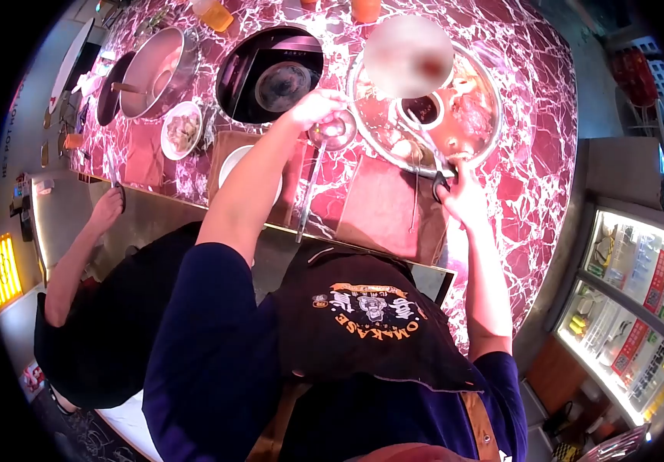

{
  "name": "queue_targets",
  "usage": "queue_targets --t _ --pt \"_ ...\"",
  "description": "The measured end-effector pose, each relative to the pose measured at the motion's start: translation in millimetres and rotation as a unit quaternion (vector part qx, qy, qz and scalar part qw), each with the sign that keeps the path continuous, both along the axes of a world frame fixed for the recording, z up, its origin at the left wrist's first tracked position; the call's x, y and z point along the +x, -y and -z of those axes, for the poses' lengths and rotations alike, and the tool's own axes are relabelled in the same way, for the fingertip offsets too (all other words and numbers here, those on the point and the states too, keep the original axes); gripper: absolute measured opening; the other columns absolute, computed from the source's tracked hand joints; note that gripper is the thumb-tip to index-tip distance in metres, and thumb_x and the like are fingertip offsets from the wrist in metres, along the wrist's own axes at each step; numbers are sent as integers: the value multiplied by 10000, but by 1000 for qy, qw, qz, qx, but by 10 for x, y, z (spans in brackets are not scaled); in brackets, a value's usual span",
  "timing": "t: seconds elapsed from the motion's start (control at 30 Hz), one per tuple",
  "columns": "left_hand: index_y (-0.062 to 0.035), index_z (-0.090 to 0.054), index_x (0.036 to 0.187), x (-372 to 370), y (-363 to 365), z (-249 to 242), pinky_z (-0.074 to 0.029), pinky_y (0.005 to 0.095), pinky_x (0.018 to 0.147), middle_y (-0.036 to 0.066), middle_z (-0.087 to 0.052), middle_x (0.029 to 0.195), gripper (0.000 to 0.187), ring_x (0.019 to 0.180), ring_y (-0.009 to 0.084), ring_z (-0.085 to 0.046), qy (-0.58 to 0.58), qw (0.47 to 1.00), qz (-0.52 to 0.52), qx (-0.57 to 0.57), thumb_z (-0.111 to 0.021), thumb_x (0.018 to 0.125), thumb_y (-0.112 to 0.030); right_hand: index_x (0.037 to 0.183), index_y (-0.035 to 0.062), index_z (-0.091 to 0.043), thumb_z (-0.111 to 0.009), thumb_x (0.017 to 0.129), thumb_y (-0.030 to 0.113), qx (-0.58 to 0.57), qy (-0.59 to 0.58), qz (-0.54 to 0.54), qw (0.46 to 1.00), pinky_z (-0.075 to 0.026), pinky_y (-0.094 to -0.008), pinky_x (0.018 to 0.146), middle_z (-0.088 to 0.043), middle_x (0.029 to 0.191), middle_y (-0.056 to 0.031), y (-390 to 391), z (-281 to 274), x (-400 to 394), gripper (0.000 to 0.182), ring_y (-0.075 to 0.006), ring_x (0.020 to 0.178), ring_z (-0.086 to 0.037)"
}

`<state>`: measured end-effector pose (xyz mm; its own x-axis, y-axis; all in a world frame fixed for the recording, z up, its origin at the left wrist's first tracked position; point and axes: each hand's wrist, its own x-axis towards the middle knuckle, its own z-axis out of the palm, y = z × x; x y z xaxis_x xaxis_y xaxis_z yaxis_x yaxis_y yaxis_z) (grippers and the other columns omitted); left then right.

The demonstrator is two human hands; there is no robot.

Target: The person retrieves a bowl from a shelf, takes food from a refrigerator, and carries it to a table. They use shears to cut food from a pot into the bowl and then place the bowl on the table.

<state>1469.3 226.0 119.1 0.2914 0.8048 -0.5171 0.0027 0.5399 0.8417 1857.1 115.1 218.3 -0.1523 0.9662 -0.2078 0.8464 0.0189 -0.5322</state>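
My left hand (315,106) reaches over the red marbled table (532,100) and grips a metal ladle (332,131), whose long handle slants back toward me. The ladle's bowl hangs beside the rim of a wide steel hot pot (476,115) filled with reddish broth and food. My right hand (464,199) rests at the near rim of that pot, fingers closed on the black handles of a pair of scissors (439,185) whose blades point into the pot. A blurred patch hides part of the pot.
A dark sunken cooker well (270,73) lies left of the pot, then a second steel pot (158,68), a small bowl (182,129) and a white plate (233,162). Orange drinks (212,13) stand at the far edge. Another person's limb (78,254) is at left; a drinks fridge (632,308) at right.
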Motion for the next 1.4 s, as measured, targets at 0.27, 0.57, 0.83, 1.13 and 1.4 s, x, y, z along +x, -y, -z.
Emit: queue_targets --t 0.27,0.57,0.83,1.13,1.4 --pt "-37 -663 1072 155 1296 -566 -362 193 479 -31 -599 729 145 558 28 -474 -76 974 -187 101 -586 950 -48 1307 87 -497 -725 729 319 70 103 -146 981 -476 -461 953 -601 1097 -227 -161 -550 -1002 663 -375 1063 -606" --pt "-25 -631 1036 -513 3350 -420 -397 260 494 9 -562 657 140 556 85 -507 -98 911 -396 60 -555 948 -104 1281 138 -551 -696 746 113 81 65 -361 927 -534 -444 797 -631 1015 -130 637 -313 -2269 555 -341 954 -642" --pt "-63 -661 1024 -1036 3672 -354 -508 354 640 157 -682 815 167 716 284 -678 -278 879 -374 98 -589 908 -157 1275 92 -552 -687 772 165 -132 20 -283 950 -524 -385 842 -684 1053 -165 798 -570 -2415 526 -288 959 -673" --pt "-76 -669 1056 -1526 3966 -299 -509 343 660 130 -684 807 184 705 227 -671 -320 903 -263 117 -596 902 -148 1321 9 -521 -630 887 25 -330 -149 -142 921 -525 -292 780 -698 977 -130 1000 105 -2638 448 -177 887 -664" --pt "19 -621 1156 -1589 3753 -31 -476 247 610 32 -652 732 280 650 82 -593 -148 910 -380 78 -650 934 -149 1349 84 -490 -561 892 -56 -118 -222 108 962 -457 -236 663 -651 914 -56 1462 370 -1239 483 -104 764 -587"
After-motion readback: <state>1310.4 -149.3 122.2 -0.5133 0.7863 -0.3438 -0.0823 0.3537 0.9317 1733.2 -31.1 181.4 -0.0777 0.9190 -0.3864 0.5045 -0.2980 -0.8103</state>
